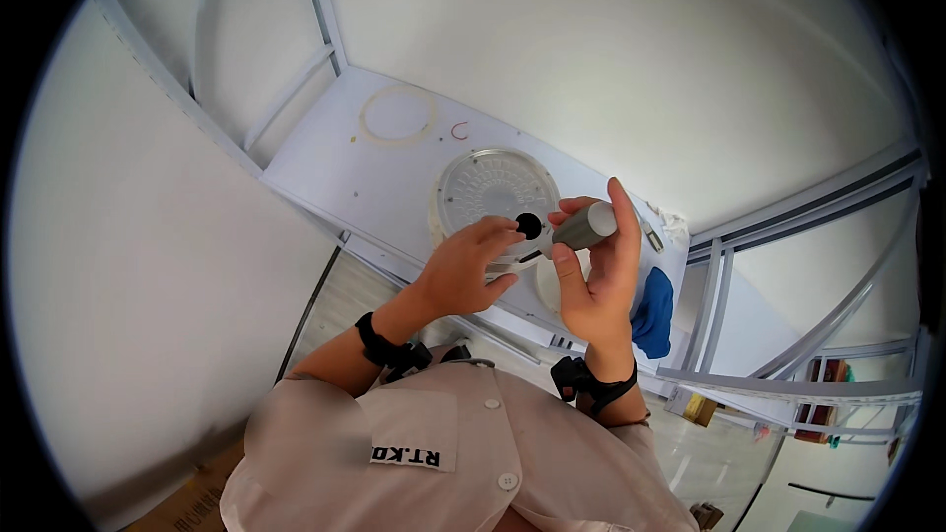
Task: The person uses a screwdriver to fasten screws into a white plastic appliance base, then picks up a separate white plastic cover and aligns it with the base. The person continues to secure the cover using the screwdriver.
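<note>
Grey all along its side and pale at its end, the cylinder (579,232) is grasped in my right hand (603,291), the thumb on its near side and the fingers (627,212) around it, tilted above the worktop (330,143). Just left of it, my left hand (458,271) reaches in with its fingers bent and the thumb standing apart from them. A black round piece (529,226) shows right at those fingertips; I cannot tell whether they pinch it or only touch it. Between my two hands a short dark strip (531,257) shows, partly hidden.

Beyond my left hand, a large round clear cover (493,182) lies flat on the worktop, its near edge hidden by my fingers. A white round thing (549,286) shows partly behind my right hand. At the far left lies a thin pale ring (366,128), with a small curved red wire (454,129) just right of it. To the right are a small metal tool (651,235), some crumpled white material (674,224) near it and, nearer me, a blue cloth (653,315). Black straps (378,340) circle both my wrists.
</note>
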The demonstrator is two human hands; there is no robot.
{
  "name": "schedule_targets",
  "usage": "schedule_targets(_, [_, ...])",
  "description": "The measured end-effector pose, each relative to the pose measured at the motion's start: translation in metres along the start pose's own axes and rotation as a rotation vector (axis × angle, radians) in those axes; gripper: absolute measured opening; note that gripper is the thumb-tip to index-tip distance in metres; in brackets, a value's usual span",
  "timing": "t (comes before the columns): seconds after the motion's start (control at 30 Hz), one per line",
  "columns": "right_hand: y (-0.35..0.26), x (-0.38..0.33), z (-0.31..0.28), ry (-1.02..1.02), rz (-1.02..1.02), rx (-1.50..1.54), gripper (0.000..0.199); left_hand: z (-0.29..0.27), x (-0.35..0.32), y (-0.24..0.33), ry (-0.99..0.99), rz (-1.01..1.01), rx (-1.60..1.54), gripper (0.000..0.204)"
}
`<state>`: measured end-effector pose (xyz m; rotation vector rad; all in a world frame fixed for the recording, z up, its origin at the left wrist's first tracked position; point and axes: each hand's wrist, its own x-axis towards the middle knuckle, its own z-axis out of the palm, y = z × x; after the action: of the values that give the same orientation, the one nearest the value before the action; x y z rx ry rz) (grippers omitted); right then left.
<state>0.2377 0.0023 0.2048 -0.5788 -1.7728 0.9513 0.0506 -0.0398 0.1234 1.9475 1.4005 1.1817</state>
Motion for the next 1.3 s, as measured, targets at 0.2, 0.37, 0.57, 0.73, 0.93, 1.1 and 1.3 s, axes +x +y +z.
schedule_targets(0.2, [-0.001,0.003,0.009,0.076,-0.103,0.045,0.076,-0.027,-0.003,-0.011,0.056,0.01,-0.139,0.049])
schedule_targets(0.37, [0.001,0.004,0.014,0.137,-0.118,0.052,0.074,-0.042,-0.005,-0.033,0.098,0.026,0.067,0.037])
schedule_targets(0.57, [0.003,0.004,0.019,0.155,-0.135,0.025,0.071,-0.042,-0.004,-0.041,0.126,0.052,0.325,0.004])
schedule_targets(0.73, [0.001,0.003,0.019,0.17,-0.119,-0.014,0.073,-0.044,0.001,-0.042,0.053,0.036,0.296,0.003])
schedule_targets(0.93, [0.0,0.0,0.021,0.207,-0.116,-0.003,0.072,-0.052,0.009,-0.042,-0.096,0.015,0.25,0.003])
schedule_targets(1.1, [0.001,0.0,0.021,0.21,-0.124,-0.023,0.071,-0.052,0.013,-0.048,-0.158,0.024,0.214,0.006])
schedule_targets(1.3, [0.006,-0.007,0.025,0.384,-0.099,0.113,0.078,-0.047,0.015,-0.047,-0.071,-0.072,-0.092,0.008])
